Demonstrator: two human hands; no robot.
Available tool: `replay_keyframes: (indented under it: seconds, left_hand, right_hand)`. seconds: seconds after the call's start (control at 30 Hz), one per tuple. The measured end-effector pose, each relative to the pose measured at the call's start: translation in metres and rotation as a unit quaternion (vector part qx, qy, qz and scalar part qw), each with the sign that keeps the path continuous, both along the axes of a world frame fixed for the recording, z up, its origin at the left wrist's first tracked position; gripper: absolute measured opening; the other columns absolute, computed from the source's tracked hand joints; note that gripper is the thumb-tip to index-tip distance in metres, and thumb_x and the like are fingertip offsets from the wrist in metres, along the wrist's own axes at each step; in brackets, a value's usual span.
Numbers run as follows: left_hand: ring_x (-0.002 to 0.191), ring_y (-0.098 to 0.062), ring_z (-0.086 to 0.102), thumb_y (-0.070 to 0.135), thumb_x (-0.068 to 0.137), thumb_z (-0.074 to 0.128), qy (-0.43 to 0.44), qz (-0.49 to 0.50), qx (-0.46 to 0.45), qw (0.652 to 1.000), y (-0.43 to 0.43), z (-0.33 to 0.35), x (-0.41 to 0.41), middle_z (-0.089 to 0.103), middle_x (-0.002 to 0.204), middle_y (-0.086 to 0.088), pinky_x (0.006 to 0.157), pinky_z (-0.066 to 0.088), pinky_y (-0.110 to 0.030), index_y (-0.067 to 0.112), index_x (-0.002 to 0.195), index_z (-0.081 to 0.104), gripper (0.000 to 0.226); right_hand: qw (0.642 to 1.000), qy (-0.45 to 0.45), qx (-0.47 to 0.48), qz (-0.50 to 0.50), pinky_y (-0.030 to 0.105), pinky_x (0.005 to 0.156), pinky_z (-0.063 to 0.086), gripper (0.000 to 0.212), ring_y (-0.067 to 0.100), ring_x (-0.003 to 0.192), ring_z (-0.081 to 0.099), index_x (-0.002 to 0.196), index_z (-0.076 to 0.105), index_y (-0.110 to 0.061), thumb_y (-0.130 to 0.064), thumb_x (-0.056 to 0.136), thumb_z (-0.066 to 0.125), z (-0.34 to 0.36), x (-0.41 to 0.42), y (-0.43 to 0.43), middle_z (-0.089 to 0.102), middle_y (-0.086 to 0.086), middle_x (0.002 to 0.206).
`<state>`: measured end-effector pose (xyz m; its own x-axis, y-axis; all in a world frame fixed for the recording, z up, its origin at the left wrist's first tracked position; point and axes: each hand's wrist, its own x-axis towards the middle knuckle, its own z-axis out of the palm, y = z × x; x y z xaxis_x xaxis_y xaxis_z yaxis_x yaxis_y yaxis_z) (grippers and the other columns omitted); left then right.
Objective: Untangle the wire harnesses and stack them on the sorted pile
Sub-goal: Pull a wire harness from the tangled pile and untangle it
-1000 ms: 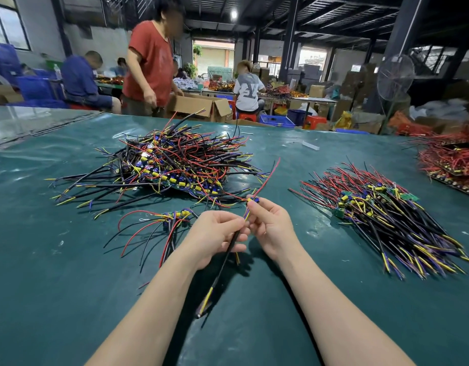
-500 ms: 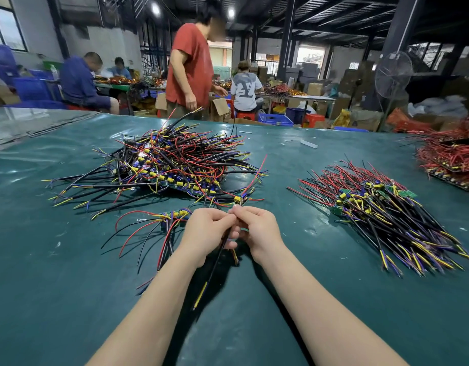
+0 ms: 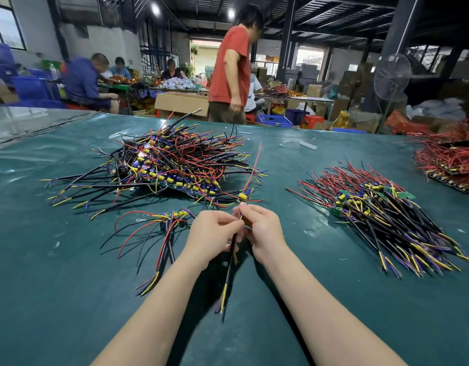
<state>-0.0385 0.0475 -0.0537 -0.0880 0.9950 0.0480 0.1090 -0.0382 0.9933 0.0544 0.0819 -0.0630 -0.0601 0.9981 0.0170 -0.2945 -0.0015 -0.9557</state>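
A single wire harness (image 3: 229,262) hangs between both hands above the green table: its black sleeve with yellow tips trails toward me, its red wire and small yellow-blue component stick up behind the fingers. My left hand (image 3: 212,235) pinches it from the left and my right hand (image 3: 262,229) pinches it from the right, fingertips nearly touching. The tangled heap of harnesses (image 3: 172,165) lies beyond the hands to the left. The sorted pile (image 3: 381,215), its wires lying parallel, is on the right.
A loose harness (image 3: 162,233) lies on the green table cover (image 3: 69,299) left of my hands. A heap of red wires (image 3: 450,159) sits at the far right edge. A person in a red shirt (image 3: 230,67) stands behind the table; others sit at benches.
My hands have come closer together on the harness and shifted slightly away from me. The person in red has walked to the right behind the table.
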Motion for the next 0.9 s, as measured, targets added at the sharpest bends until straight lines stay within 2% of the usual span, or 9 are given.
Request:
replay_keyframes:
  seconds: [0.07,0.17,0.27,0.37,0.43,0.5,0.63,0.73,0.9]
  left_hand:
    - [0.042,-0.005,0.053,0.003,0.088,0.056,-0.032,-0.019,-0.026,0.999,-0.0004,0.0013,-0.0023,0.059,0.051,0.0,0.043,0.049,-0.018,0.007,0.064,0.064,0.026]
    - [0.041,-0.005,0.055,0.004,0.091,0.051,-0.175,-0.055,-0.095,0.978,0.0004,0.0051,-0.0038,0.061,0.049,-0.001,0.043,0.049,-0.016,0.003,0.071,0.062,0.022]
    - [0.039,-0.005,0.055,0.008,0.091,0.048,-0.231,-0.057,-0.134,0.962,0.0012,0.0063,-0.0019,0.061,0.048,0.0,0.042,0.048,-0.014,0.004,0.071,0.061,0.024]
    - [0.038,-0.004,0.053,0.006,0.089,0.052,-0.169,-0.021,-0.113,0.979,0.0004,0.0041,0.0002,0.059,0.046,0.001,0.04,0.046,-0.015,0.005,0.068,0.062,0.023]
    - [0.037,-0.006,0.05,0.002,0.086,0.055,-0.127,0.008,-0.072,0.989,0.0007,0.0021,0.0004,0.057,0.046,0.001,0.039,0.044,-0.014,0.005,0.064,0.063,0.023]
    - [0.036,-0.008,0.047,0.0,0.083,0.057,-0.105,0.025,-0.049,0.993,0.0007,0.001,-0.0001,0.055,0.047,-0.001,0.039,0.041,-0.015,0.006,0.06,0.063,0.025]
    - [0.036,-0.006,0.047,0.002,0.084,0.056,-0.086,0.024,-0.046,0.995,0.001,0.0021,-0.0021,0.055,0.048,0.0,0.037,0.037,-0.013,0.008,0.06,0.063,0.026]
    - [0.034,-0.006,0.042,0.007,0.086,0.054,-0.057,0.031,-0.035,0.997,0.0013,0.0014,-0.0008,0.052,0.043,0.005,0.034,0.031,-0.013,0.011,0.059,0.063,0.028]
    - [0.039,-0.007,0.043,0.02,0.092,0.053,-0.031,0.044,-0.029,0.998,0.0035,0.0005,-0.001,0.053,0.043,0.009,0.035,0.032,-0.014,0.014,0.061,0.063,0.033]
  right_hand:
    - [0.999,0.039,-0.017,0.017,0.014,0.034,0.032,0.03,0.01,0.032,0.04,0.062,0.057,-0.004,-0.006,0.092,0.05,0.0022,-0.0006,-0.0003,0.053,0.004,0.054]
    - [0.99,0.115,-0.068,0.041,0.013,0.034,0.032,0.029,0.008,0.029,0.038,0.065,0.055,-0.004,-0.008,0.093,0.048,0.0046,-0.0029,0.002,0.054,-0.001,0.044]
    - [0.99,0.113,-0.069,0.041,0.013,0.035,0.034,0.03,0.008,0.031,0.04,0.065,0.057,-0.004,-0.009,0.093,0.048,0.0026,-0.0014,0.0043,0.054,-0.002,0.042]
    - [0.996,0.069,-0.029,0.042,0.015,0.039,0.039,0.031,0.007,0.033,0.044,0.063,0.06,-0.003,-0.005,0.092,0.049,-0.0001,0.0038,0.0043,0.053,-0.002,0.041]
    - [0.997,0.052,-0.024,0.046,0.017,0.046,0.042,0.03,0.005,0.038,0.049,0.064,0.062,-0.005,-0.008,0.092,0.05,-0.0009,0.0064,0.0047,0.057,-0.003,0.045]
    - [0.997,0.048,-0.033,0.051,0.019,0.051,0.043,0.031,0.006,0.041,0.05,0.065,0.063,-0.007,-0.015,0.093,0.051,-0.001,0.0062,0.0054,0.059,-0.003,0.048]
    - [0.998,0.039,-0.025,0.034,0.018,0.05,0.044,0.033,0.006,0.04,0.051,0.063,0.063,-0.007,-0.018,0.092,0.053,-0.0012,0.0025,0.0058,0.058,-0.003,0.047]
    - [0.999,0.024,-0.009,0.042,0.025,0.058,0.044,0.034,0.01,0.046,0.052,0.068,0.063,-0.008,-0.02,0.095,0.048,-0.002,0.0021,0.0046,0.059,-0.002,0.049]
    - [0.996,0.0,0.021,0.081,0.029,0.06,0.039,0.028,0.018,0.058,0.046,0.076,0.066,-0.008,-0.007,0.092,0.043,-0.0005,0.0017,0.0022,0.051,-0.006,0.045]
